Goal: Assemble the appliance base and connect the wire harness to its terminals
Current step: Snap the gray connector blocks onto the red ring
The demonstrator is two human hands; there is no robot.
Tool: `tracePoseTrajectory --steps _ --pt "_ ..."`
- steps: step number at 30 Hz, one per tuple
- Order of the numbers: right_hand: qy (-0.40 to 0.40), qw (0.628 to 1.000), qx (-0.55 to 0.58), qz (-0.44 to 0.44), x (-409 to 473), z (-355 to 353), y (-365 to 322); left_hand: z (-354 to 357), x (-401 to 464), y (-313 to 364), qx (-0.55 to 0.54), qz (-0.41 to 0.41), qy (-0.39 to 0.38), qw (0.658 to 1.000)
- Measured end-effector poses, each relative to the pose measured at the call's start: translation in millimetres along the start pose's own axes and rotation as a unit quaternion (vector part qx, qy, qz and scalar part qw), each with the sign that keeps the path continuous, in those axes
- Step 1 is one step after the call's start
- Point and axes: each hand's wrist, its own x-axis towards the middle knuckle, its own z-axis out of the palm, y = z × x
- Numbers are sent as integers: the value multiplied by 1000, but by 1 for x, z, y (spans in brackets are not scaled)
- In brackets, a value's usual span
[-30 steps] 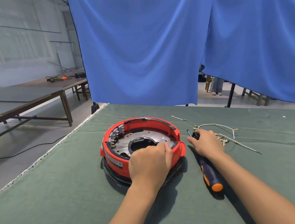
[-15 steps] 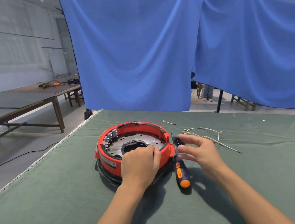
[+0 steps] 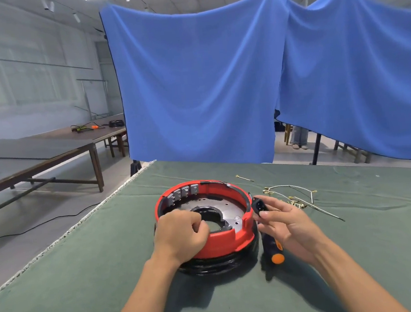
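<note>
Red plastic is forming the ring wall of the appliance base [image 3: 221, 239], which is sitting just below the centre of the single head view on a green cloth-covered table [image 3: 86, 278], over a black lower rim and around a grey metal plate with a dark central opening. A row of small grey terminals [image 3: 182, 192] is lining the ring's inner wall at its far left. Judged by its build, the base is handling as rigid and moderately heavy, best steadied by the ring wall; the terminals are probably bending easily. The left hand [image 3: 181, 235] is lying curled on the near left rim, fingers pressed together, whether pinching something cannot be told. The right hand [image 3: 287, 225], right of the ring, is pinching a small black connector block [image 3: 259, 204] in its fingertips. An orange-and-black screwdriver [image 3: 273, 249] is lying beneath that hand. The wire harness [image 3: 300, 197], thin, limp and light, is lying loose at centre right.
</note>
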Motion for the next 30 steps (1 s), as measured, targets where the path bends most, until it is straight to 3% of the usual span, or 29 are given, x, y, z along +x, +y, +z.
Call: tracePoseTrajectory --steps 4,7,10,18,21,24,27,30 --pt "-1 1000 -7 14 2 0 3 -1 1 -5 10 -19 39 999" --pt "12 1000 -18 9 3 3 3 4 5 3 101 -59 28 993" --pt "22 1000 7 -7 2 4 0 8 6 17 99 -80 22 992" --pt "-31 960 273 53 -7 4 -11 17 -1 31 40 -47 31 998" --pt "-60 946 312 62 -8 3 -10 17 -1 33 31 -48 27 998" --pt "-23 962 267 48 -6 6 -6 17 -1 32 32 -53 30 998" --pt "89 990 111 -15 1 7 -3 17 -1 34 13 -48 32 998" --pt "127 988 3 -88 2 9 -1 19 -1 38 -20 -24 45 998"
